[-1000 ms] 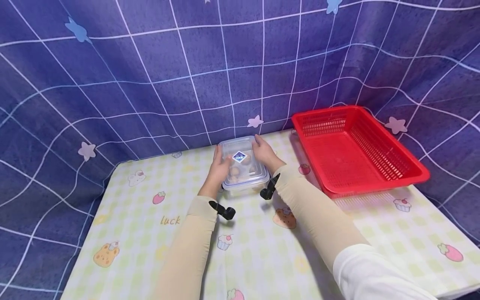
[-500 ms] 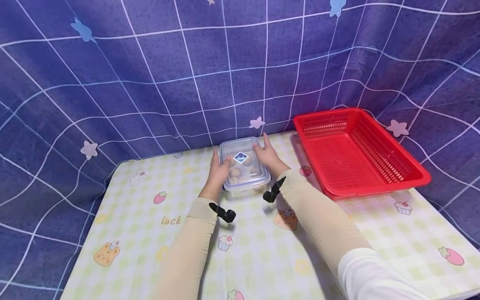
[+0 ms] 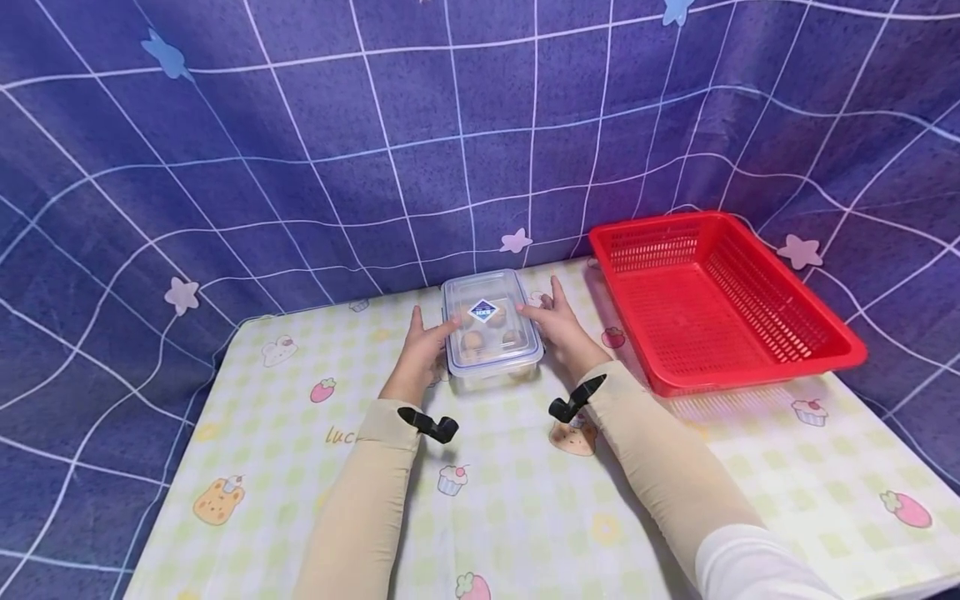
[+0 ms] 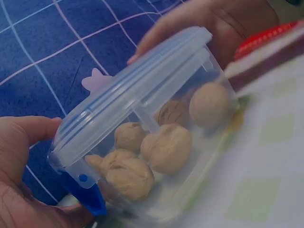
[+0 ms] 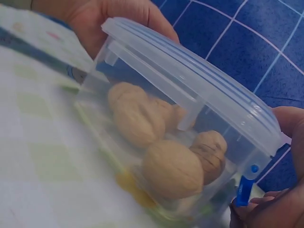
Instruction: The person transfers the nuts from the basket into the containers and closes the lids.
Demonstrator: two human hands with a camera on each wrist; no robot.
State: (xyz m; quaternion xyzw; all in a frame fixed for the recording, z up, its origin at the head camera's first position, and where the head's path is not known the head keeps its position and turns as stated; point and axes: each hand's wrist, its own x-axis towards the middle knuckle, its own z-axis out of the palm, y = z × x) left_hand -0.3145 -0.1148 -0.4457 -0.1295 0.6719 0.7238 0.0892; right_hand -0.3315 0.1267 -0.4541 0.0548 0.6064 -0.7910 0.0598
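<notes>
A clear plastic food container [image 3: 493, 323] with a lid and a diamond-shaped blue label stands on the table, several walnuts [image 4: 171, 148] inside. At its left side is my left hand [image 3: 422, 354], thumb reaching the lid's edge, index finger pointing away. In the left wrist view its lower fingers lie at a blue side clip [image 4: 84, 192] that hangs down. My right hand [image 3: 562, 333] mirrors this at the right side, thumb tip at the lid's edge. Its lower fingers are close by the other blue clip [image 5: 244, 191], partly hidden in the right wrist view.
A red plastic basket [image 3: 757, 375] with slotted walls stands to the right of the container. A blue curtain [image 3: 375, 167] with white lines hangs right behind the table. The tablecloth [image 3: 517, 500] is checked green and white with printed pictures.
Both hands have moved outward from the container's lid to its two sides, with thumbs and index fingers spread wider. The container stays in place; the head view shifts slightly.
</notes>
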